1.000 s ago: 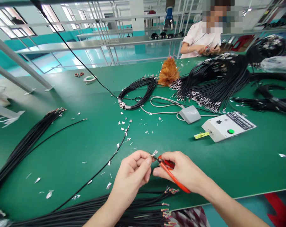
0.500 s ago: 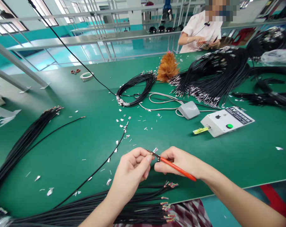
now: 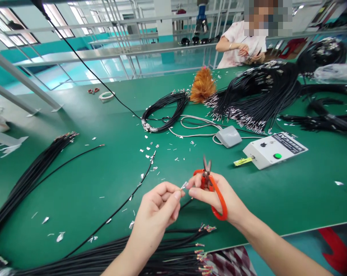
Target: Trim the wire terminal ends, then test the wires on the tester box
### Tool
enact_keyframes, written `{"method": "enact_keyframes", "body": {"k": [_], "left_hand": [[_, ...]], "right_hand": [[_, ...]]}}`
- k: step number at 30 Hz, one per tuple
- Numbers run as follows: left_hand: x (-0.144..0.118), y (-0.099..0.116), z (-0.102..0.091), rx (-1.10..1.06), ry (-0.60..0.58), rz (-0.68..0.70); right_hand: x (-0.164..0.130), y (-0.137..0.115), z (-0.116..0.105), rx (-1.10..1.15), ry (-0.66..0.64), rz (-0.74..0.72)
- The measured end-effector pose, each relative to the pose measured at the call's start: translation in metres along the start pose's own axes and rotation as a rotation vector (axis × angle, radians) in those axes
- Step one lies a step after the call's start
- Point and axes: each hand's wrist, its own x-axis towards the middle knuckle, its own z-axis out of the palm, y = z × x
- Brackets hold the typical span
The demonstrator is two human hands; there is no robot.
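Note:
My left hand (image 3: 159, 209) pinches the end of a thin black cable (image 3: 187, 202), with a small silver foil tip (image 3: 184, 186) sticking out between my fingertips. My right hand (image 3: 219, 195) touches that tip with thumb and forefinger while holding orange-handled scissors (image 3: 210, 188), blades pointing up and away. A bundle of black cables with coloured wire ends (image 3: 150, 253) lies just below my hands at the near edge of the green table (image 3: 300, 199).
Foil scraps (image 3: 150, 153) litter the table ahead. A single black cable (image 3: 118, 209) runs diagonally left. A white control box (image 3: 274, 150), grey foot pedal (image 3: 228, 136), coiled cables (image 3: 166, 111) and big cable heaps (image 3: 265, 96) lie beyond. Another person (image 3: 242, 42) works at the far side.
My right hand has swung the scissors from lying across the cable tip to blades pointing up, and its fingers now pinch the foil tip. My left hand stays on the cable.

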Motion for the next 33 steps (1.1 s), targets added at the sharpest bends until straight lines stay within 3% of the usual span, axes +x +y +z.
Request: {"method": "enact_keyframes", "body": {"k": [5, 14, 21, 28, 30, 33], "left_hand": [[0.002, -0.010, 0.004, 0.045, 0.002, 0.022], [0.005, -0.019, 0.003, 0.115, 0.081, 0.163], [0.010, -0.010, -0.013, -0.162, -0.369, -0.205], [0.022, -0.012, -0.026, -0.286, -0.467, -0.343], [0.022, -0.010, -0.027, -0.254, -0.504, -0.376], [0.021, -0.011, -0.028, -0.173, -0.609, -0.476]], "right_hand": [[0.001, -0.003, 0.020, 0.230, 0.086, -0.082], [-0.001, -0.003, 0.022, 0.249, 0.172, -0.057], [0.003, 0.000, 0.020, 0.231, 0.096, -0.040], [0.009, 0.004, 0.022, 0.257, 0.087, -0.036], [0.008, 0.005, 0.020, 0.256, 0.007, -0.062], [0.004, 0.001, 0.011, 0.199, -0.231, -0.125]]}}
